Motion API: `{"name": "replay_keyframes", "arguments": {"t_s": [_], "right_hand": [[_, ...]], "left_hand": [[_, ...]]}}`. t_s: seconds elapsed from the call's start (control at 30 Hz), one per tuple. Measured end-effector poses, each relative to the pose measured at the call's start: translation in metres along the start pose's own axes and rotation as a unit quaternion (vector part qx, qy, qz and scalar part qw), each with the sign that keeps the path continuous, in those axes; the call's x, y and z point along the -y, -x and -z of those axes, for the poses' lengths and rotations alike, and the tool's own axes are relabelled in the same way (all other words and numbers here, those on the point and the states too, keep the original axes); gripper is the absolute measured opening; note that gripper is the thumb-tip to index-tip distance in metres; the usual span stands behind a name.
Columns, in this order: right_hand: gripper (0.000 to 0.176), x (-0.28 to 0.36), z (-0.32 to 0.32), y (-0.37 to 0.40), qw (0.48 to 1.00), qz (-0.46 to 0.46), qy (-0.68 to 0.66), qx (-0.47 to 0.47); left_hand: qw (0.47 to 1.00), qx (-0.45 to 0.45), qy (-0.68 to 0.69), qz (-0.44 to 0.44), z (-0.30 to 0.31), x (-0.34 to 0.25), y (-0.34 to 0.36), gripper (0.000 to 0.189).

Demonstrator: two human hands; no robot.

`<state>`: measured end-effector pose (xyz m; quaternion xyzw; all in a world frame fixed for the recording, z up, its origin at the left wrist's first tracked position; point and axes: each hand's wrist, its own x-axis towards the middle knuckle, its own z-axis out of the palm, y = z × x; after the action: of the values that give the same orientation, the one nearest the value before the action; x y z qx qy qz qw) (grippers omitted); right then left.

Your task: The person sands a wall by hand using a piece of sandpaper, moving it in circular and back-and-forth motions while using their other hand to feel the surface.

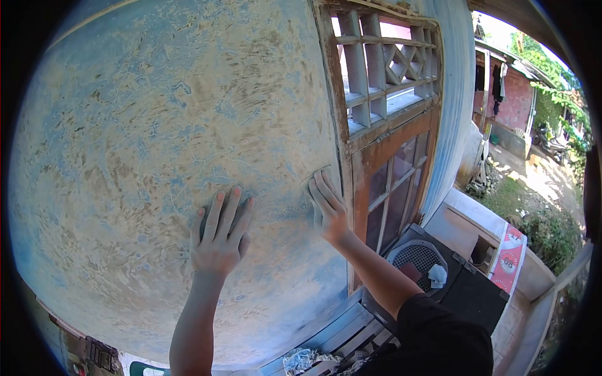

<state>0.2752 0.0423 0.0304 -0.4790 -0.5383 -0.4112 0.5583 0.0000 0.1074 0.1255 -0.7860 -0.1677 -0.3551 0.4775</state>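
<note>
A wall (150, 125) with worn, scratched blue and beige paint fills most of the head view. My left hand (219, 241) lies flat against it, fingers spread and pointing up, dusted grey. To the right, my right hand (327, 203) also rests on the wall, close beside the wooden window frame (360, 207). Its fingers are stretched out and lie close together. Whether anything thin is under the right palm cannot be seen.
Above the window panes sits a lattice vent (392, 62). Below right are a black speaker (414, 263) with a white crumpled cloth (437, 274) on it, and a slatted bench (351, 335). A low wall (467, 216) borders the yard.
</note>
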Motion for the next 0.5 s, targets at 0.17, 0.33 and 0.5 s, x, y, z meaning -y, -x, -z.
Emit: {"name": "replay_keyframes", "arguments": {"t_s": [0.17, 0.33, 0.5], "right_hand": [[0.044, -0.001, 0.005, -0.052, 0.998, -0.045, -0.028, -0.015], [0.043, -0.003, -0.001, -0.027, 0.998, -0.049, -0.041, -0.024], [0.041, -0.034, 0.004, -0.022, 0.999, 0.037, -0.021, 0.004]], "left_hand": [[1.0, 0.017, -0.018, 0.002, -0.001, 0.0, 0.001, 0.058], [1.0, 0.015, 0.021, 0.016, -0.001, -0.003, -0.005, 0.062], [0.999, 0.023, 0.046, 0.01, 0.006, -0.006, -0.037, 0.055]]}}
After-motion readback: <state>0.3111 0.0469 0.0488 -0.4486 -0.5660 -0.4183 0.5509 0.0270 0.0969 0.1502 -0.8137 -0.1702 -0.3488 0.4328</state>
